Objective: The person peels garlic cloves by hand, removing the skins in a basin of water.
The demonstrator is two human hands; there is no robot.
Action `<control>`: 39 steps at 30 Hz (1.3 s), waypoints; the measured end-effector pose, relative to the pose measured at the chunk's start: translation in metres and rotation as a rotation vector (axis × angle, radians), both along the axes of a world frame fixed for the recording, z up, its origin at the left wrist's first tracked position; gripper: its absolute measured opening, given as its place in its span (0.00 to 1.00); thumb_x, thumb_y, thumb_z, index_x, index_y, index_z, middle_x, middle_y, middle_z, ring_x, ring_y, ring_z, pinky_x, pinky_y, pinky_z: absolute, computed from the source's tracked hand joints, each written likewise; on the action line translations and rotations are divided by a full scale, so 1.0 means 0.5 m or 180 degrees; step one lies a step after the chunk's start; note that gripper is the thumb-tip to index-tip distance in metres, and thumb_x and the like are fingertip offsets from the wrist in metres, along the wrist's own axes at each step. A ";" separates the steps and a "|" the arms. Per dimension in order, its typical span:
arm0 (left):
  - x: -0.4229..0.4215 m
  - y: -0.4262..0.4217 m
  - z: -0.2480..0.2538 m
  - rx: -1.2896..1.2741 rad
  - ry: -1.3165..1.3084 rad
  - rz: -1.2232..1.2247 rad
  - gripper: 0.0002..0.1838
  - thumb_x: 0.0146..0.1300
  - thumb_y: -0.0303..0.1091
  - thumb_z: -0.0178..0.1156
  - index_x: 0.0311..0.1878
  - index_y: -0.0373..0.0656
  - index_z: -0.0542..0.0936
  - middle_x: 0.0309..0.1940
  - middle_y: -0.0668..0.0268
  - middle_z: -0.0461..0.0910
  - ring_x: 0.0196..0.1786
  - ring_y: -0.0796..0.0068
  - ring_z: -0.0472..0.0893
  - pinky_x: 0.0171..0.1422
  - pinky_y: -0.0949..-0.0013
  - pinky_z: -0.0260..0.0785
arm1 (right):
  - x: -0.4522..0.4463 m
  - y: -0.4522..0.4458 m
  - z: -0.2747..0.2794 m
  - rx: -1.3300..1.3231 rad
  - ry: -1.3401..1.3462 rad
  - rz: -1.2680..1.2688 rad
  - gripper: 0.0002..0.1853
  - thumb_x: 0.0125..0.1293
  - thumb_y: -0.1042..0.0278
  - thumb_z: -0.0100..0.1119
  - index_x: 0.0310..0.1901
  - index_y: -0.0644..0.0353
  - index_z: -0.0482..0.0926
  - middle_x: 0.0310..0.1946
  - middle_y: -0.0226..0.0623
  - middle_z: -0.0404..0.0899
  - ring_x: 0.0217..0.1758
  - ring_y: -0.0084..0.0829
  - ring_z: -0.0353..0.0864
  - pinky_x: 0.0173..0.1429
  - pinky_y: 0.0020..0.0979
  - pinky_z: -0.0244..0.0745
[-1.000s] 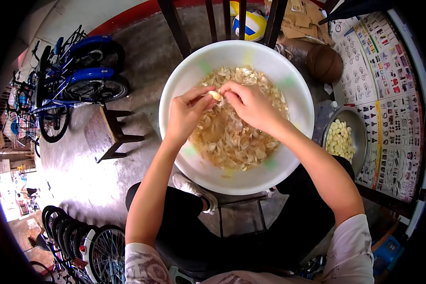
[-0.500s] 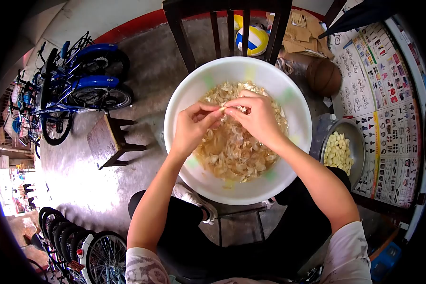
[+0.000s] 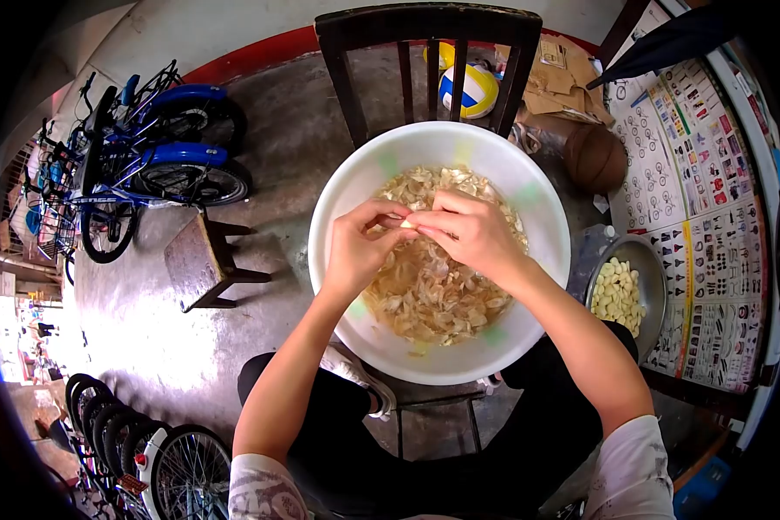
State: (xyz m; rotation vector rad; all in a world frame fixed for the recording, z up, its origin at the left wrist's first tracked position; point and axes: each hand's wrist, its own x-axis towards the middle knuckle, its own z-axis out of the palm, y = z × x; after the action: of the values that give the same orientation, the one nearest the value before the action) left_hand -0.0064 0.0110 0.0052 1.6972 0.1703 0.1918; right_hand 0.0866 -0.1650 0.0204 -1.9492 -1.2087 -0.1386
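Over a large white basin [image 3: 338,321] my two hands meet, fingertips together. My left hand [image 3: 360,241] pinches a small pale garlic clove [image 3: 408,224]. The fingers of my right hand [image 3: 470,227] are closed on the same clove from the other side. Below them, papery garlic skins [image 3: 446,299] float in brownish water. To the right, a metal bowl [image 3: 659,295] holds many peeled cloves [image 3: 617,295]. My fingers partly cover the clove.
The basin rests by a dark wooden chair [image 3: 342,87]. A small wooden stool [image 3: 195,264] and blue bicycles [image 3: 182,156] stand left; more bicycle wheels [image 3: 191,477] are lower left. A volleyball [image 3: 470,91], a basketball [image 3: 594,161] and cardboard [image 3: 563,82] lie behind, near a printed chart [image 3: 659,173].
My fingertips have drawn closer together around the clove, and bits of skin at my right fingers no longer show. The whole view has shifted slightly, with the basin appearing lower.
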 end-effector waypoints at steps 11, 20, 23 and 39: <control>0.005 0.009 0.008 -0.0570 0.0003 -0.0262 0.14 0.61 0.18 0.66 0.50 0.29 0.79 0.49 0.58 0.81 0.49 0.72 0.82 0.51 0.70 0.82 | 0.013 0.001 0.006 0.0237 0.0786 0.0191 0.04 0.61 0.71 0.67 0.36 0.59 0.84 0.28 0.36 0.76 0.28 0.36 0.78 0.33 0.33 0.73; 0.003 0.016 -0.009 -0.0139 0.0047 -0.0160 0.12 0.67 0.24 0.63 0.52 0.30 0.80 0.48 0.62 0.81 0.48 0.76 0.82 0.52 0.71 0.81 | -0.002 0.012 0.005 0.0226 0.1599 0.0180 0.07 0.64 0.72 0.64 0.36 0.65 0.78 0.27 0.34 0.75 0.27 0.25 0.73 0.32 0.28 0.69; 0.001 0.013 -0.001 -0.0251 0.0079 -0.0142 0.11 0.68 0.25 0.63 0.51 0.30 0.80 0.47 0.62 0.81 0.47 0.75 0.82 0.52 0.72 0.81 | -0.003 0.014 -0.010 0.0189 0.1716 0.0106 0.08 0.64 0.70 0.65 0.36 0.66 0.78 0.27 0.34 0.77 0.27 0.24 0.73 0.33 0.29 0.69; 0.002 0.002 0.004 -0.0570 0.0208 -0.0128 0.12 0.65 0.24 0.65 0.50 0.33 0.78 0.43 0.65 0.79 0.49 0.77 0.80 0.50 0.72 0.80 | -0.002 0.011 -0.017 0.0171 0.2281 0.0273 0.06 0.67 0.69 0.59 0.38 0.63 0.76 0.29 0.23 0.74 0.31 0.16 0.67 0.34 0.23 0.65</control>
State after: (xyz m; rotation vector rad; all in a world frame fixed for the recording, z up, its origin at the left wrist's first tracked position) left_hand -0.0053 0.0121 0.0073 1.5282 0.1960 0.0885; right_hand 0.0857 -0.1593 0.0120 -1.6688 -0.7883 0.5257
